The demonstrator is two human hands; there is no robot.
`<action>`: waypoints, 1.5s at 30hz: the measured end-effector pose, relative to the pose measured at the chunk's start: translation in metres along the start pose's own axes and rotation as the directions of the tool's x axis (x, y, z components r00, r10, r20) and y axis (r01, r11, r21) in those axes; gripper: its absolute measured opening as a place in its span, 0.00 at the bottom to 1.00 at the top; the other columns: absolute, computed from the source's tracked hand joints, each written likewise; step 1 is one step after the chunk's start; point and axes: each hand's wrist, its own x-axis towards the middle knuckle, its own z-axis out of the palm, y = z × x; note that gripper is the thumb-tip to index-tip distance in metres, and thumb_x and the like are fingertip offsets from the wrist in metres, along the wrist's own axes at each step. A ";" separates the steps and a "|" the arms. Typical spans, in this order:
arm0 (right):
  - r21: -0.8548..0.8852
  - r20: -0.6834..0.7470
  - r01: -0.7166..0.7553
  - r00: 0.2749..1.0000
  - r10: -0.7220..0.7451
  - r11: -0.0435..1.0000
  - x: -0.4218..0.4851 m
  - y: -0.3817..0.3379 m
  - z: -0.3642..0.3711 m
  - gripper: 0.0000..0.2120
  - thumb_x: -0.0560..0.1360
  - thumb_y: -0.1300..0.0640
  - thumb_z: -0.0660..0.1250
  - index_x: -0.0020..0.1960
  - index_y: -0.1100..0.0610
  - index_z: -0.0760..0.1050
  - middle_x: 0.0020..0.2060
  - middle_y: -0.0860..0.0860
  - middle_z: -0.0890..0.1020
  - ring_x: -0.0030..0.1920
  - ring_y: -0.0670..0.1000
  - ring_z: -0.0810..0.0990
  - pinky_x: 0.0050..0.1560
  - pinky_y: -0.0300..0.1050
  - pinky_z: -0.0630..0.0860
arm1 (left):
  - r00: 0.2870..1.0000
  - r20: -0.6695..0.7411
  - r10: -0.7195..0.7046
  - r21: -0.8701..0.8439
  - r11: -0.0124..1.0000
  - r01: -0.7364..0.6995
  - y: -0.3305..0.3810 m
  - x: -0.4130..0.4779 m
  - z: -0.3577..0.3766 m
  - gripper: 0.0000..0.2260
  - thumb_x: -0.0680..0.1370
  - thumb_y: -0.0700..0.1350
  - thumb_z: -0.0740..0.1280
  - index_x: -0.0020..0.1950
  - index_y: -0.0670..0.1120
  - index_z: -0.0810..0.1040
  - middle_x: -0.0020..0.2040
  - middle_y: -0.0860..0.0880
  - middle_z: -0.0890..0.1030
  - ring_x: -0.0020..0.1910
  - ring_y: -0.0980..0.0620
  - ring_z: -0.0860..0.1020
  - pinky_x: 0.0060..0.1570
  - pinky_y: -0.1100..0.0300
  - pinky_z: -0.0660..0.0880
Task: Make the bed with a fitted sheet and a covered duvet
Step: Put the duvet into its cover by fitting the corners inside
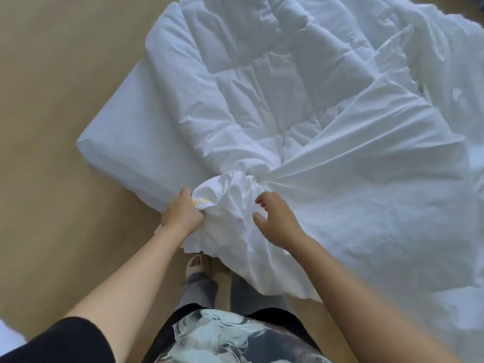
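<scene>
One mattress (125,132), one duvet (262,74), one duvet cover (366,166), two hands, left hand (180,213), right hand (275,221), two feet (197,265)

Reaches forward and down with both bare arms, elbows slightly bent. Clenches the left hand (183,214) in a fist round a bunch of white cloth (230,203). Spreads the right hand (276,222) close beside it, palm down, fingers (260,203) loosely bent, thumb apart.
</scene>
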 end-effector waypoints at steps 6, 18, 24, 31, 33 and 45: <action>0.023 -0.121 -0.076 0.990 0.079 0.997 0.044 0.047 -0.069 0.11 0.75 0.59 0.63 0.57 0.59 0.72 0.51 0.48 0.70 0.49 0.49 0.72 0.48 0.40 0.67 | 0.947 -0.043 0.318 -0.045 0.946 -0.320 0.116 0.016 0.021 0.28 0.72 0.44 0.65 0.71 0.47 0.63 0.68 0.45 0.66 0.67 0.43 0.63 0.65 0.50 0.61; 0.138 -0.294 -0.432 0.841 0.454 0.891 0.189 0.164 -0.219 0.34 0.73 0.39 0.64 0.66 0.65 0.65 0.63 0.60 0.71 0.64 0.60 0.70 0.60 0.49 0.67 | 0.751 0.599 0.276 -0.470 0.881 0.051 0.337 0.112 0.071 0.11 0.74 0.55 0.68 0.45 0.47 0.77 0.36 0.52 0.81 0.33 0.54 0.80 0.31 0.65 0.72; -0.083 -0.112 -0.489 0.870 0.479 0.868 0.225 0.166 -0.215 0.23 0.70 0.56 0.67 0.62 0.66 0.70 0.57 0.60 0.74 0.55 0.58 0.77 0.50 0.44 0.74 | 0.688 0.579 0.438 -0.551 0.832 -0.066 0.344 0.116 0.049 0.04 0.73 0.42 0.71 0.47 0.45 0.81 0.41 0.45 0.82 0.38 0.48 0.82 0.41 0.56 0.78; 0.909 -0.326 0.198 0.886 0.329 0.368 0.217 0.072 -0.268 0.15 0.66 0.76 0.52 0.35 0.58 0.67 0.26 0.50 0.69 0.27 0.48 0.69 0.27 0.38 0.65 | 0.473 0.570 0.672 -0.796 0.593 0.117 0.329 0.119 -0.037 0.09 0.67 0.44 0.66 0.43 0.51 0.83 0.38 0.51 0.81 0.35 0.55 0.80 0.33 0.65 0.75; 0.947 -0.321 0.316 0.931 0.176 0.054 0.210 0.031 -0.270 0.15 0.66 0.76 0.51 0.36 0.59 0.68 0.24 0.48 0.69 0.24 0.45 0.68 0.25 0.35 0.66 | 0.404 0.532 0.744 -0.838 0.529 0.131 0.325 0.120 -0.064 0.09 0.62 0.47 0.72 0.41 0.51 0.83 0.38 0.51 0.81 0.36 0.54 0.80 0.36 0.64 0.75; 0.975 0.124 -0.181 0.923 0.363 0.127 0.256 -0.052 -0.183 0.03 0.74 0.61 0.60 0.43 0.59 0.71 0.34 0.52 0.74 0.35 0.50 0.76 0.40 0.43 0.74 | 0.662 0.507 0.552 -0.835 0.503 0.221 0.222 0.162 -0.130 0.14 0.70 0.46 0.69 0.51 0.41 0.84 0.48 0.42 0.83 0.44 0.49 0.82 0.44 0.59 0.80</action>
